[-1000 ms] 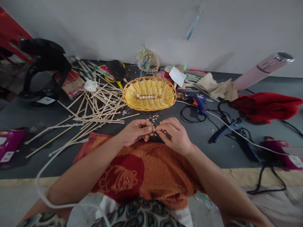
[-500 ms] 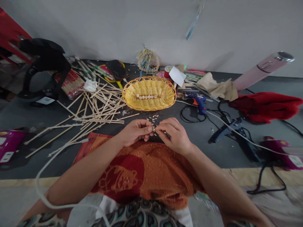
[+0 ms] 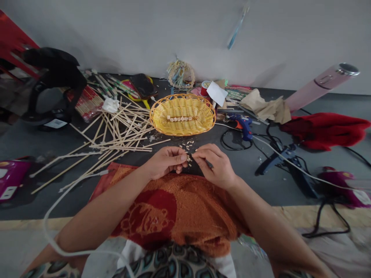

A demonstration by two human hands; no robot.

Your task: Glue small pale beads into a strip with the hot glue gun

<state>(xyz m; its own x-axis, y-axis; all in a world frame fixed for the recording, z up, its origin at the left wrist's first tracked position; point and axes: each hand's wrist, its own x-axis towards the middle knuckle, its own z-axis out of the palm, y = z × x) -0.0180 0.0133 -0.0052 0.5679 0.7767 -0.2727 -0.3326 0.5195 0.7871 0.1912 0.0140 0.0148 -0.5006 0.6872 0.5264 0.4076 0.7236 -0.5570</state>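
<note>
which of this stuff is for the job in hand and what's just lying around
Seems part of the work:
left hand, with a small pale piece at its fingertips
right hand, close by
loose pale bits
perhaps the yellow basket, pale sticks

Probably just lying about:
pink flask
red cloth
crumpled brown paper

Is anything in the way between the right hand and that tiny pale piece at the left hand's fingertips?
Nothing visible is. Only a narrow gap separates the right hand from the tiny pale piece, which the left hand appears to pinch. The yellow basket sits beyond both hands, not between them.
</note>
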